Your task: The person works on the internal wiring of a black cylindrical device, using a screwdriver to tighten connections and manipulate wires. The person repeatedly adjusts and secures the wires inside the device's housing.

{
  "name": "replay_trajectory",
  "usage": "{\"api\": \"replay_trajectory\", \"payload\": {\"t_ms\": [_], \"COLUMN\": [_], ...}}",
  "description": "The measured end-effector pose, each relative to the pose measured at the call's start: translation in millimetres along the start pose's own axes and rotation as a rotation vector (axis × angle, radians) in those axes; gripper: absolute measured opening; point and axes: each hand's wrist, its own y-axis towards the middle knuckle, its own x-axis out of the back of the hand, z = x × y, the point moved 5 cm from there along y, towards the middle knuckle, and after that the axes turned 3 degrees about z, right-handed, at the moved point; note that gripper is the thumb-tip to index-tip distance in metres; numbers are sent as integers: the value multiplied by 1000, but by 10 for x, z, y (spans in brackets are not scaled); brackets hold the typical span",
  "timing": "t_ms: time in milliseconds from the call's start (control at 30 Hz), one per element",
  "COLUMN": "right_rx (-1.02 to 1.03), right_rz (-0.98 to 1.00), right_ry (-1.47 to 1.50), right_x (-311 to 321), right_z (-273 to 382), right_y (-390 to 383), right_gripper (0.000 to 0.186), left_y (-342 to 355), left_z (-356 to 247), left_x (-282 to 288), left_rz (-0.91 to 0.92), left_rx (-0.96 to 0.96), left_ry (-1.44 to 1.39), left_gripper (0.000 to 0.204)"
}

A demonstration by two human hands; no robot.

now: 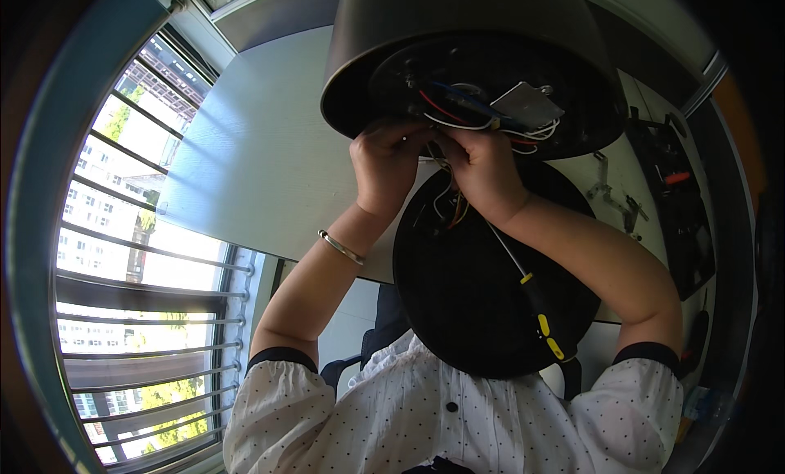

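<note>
A large dark cylindrical housing (466, 16) lies tipped on the table, its open end toward me. Inside are red, blue and white wires (458, 118) and a silver-grey plate (527, 104). At its lower rim my left hand (384, 165) and my right hand (488, 171) meet, fingertips pinched together around thin wires; the exact joint is shadowed. More wires (458, 206) run down from there to a round black disc (466, 310) leaning against my lap. Across the disc lies a screwdriver (536, 298) with a black and yellow handle, touched by neither hand.
The white table (262, 139) spreads left and behind the housing. To the right are metal brackets (605, 184) and a black tool case (675, 204) with a red item inside. A barred window (147, 253) stands on the left.
</note>
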Motion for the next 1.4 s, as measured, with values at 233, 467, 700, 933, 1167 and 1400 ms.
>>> {"api": "replay_trajectory", "payload": {"t_ms": [233, 467, 700, 933, 1167, 1400], "right_rx": [-53, -190, -369, -444, -455, -391], "right_rz": [44, 85, 38, 11, 15, 10], "right_ry": [-5, 92, 233, 301, 292, 247], "right_x": [-25, -29, -52, -79, -105, -108], "right_z": [-75, -45, -56, -65, -91, -85], "right_y": [11, 4, 8, -43, -75, -83], "right_gripper": [13, 12, 12, 17, 18, 14], "left_y": [21, 20, 35, 43, 18, 14], "left_z": [-47, -75, -76, -33, 9, -3], "left_x": [25, 52, 56, 44, 36, 46], "left_rz": [30, 20, 73, 107, 124, 101], "left_rx": [28, -89, -60, -42, 113, 137], "left_ry": [19, 48, 10, -77, -195, -190], "left_gripper": [12, 13, 14, 14, 12, 11]}}
